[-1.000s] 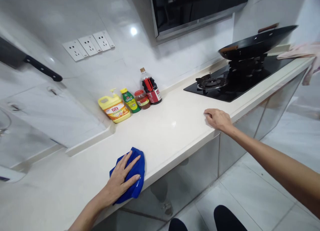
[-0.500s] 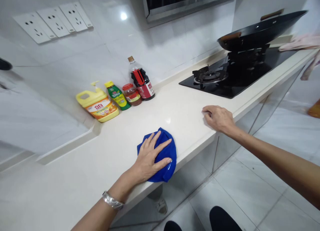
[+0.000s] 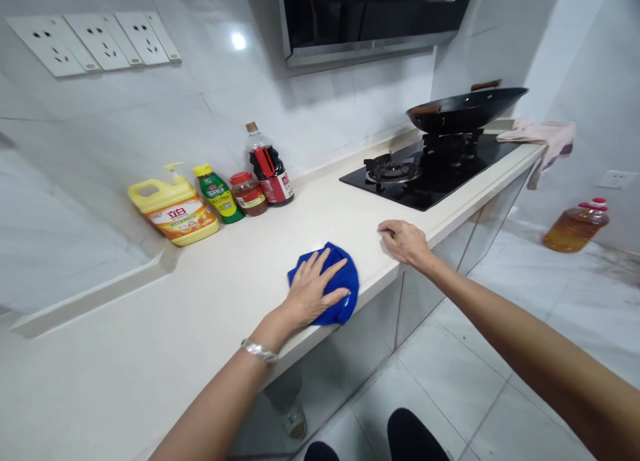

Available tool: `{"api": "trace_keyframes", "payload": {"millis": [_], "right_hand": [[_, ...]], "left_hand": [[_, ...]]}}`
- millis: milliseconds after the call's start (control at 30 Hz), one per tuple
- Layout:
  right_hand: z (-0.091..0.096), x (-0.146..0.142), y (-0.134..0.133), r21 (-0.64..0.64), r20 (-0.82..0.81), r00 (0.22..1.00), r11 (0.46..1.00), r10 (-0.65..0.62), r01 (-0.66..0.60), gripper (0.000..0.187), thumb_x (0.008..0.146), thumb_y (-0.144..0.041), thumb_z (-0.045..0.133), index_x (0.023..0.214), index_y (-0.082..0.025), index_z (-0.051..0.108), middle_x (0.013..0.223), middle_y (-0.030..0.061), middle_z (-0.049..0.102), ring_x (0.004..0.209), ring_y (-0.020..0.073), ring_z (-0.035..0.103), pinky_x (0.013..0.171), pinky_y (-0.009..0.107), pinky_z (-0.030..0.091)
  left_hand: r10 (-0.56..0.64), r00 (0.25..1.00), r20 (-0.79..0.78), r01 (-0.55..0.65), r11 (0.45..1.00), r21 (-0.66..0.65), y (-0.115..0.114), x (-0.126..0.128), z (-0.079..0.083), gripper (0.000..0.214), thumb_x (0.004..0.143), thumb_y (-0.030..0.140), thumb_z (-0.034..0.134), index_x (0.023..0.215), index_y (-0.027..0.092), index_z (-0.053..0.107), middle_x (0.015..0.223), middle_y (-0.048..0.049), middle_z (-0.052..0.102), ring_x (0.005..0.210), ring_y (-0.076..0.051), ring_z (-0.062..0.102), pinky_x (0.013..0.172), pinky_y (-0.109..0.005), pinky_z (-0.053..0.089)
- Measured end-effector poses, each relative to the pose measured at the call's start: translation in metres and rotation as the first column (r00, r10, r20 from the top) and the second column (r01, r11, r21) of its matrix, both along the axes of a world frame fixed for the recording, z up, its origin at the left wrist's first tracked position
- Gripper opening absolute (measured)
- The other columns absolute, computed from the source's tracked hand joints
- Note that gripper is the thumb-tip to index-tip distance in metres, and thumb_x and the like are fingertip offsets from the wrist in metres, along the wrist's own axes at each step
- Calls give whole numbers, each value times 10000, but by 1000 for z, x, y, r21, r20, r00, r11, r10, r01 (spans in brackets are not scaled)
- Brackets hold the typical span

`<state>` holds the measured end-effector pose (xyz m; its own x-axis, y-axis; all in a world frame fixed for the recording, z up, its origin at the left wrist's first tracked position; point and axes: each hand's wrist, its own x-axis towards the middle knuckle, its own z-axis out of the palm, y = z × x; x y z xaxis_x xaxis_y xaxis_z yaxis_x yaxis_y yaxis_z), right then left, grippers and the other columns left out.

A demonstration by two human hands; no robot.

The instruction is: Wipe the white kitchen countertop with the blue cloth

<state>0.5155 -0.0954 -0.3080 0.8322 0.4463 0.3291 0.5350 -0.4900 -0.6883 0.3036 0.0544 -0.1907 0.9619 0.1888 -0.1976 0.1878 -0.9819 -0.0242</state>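
Our left hand [image 3: 309, 292] lies flat on the cloth [image 3: 347, 276], fingers spread wide; our right hand [image 3: 406, 243] rests loosely fisted on the counter [image 3: 220, 301]. Cloth's nearer our right than before.

Walled in pale, faintly veined tiles [image 3: 210, 68], with thin joint lines and one bright round reflection of light [image 3: 239, 40]. Fitted at upper left with three white socket plates [image 3: 103, 40] side by side. Overhung by a black, steel-edged range hood [image 3: 370, 14]. Lined low down with glossy grey cabinet doors [image 3: 425, 308]. Floored in large pale floor tiles [image 3: 455, 374] with darker joints.
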Motion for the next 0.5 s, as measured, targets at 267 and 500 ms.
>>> {"api": "trace_keyframes", "payload": {"millis": [267, 500], "right_hand": [[7, -8, -3, -30, -27, 1000, 1000, 6, -6, 363, 881, -211, 471, 1137, -261, 724, 1252, 32, 698, 1142, 255, 633, 960, 357, 482], [7, -13, 1, 8, -64, 996, 998, -63, 64, 338, 895, -231, 470, 1115, -264, 724, 1227, 34, 708, 1111, 256, 648, 931, 361, 488]], "left_hand": [[-60, 978, 198, 33, 990, 138, 78, -165, 22, 583, 988, 606, 425, 1535, 406, 383, 1666, -51, 249, 1509, -345, 278, 1188, -630, 309], [-41, 965, 258, -31, 962, 271, 101, -210, 13, 539, 1012, 513, 405, 1543, 469, 323, 1668, 1, 241, 1500, -332, 297, 1159, -622, 369]]}}
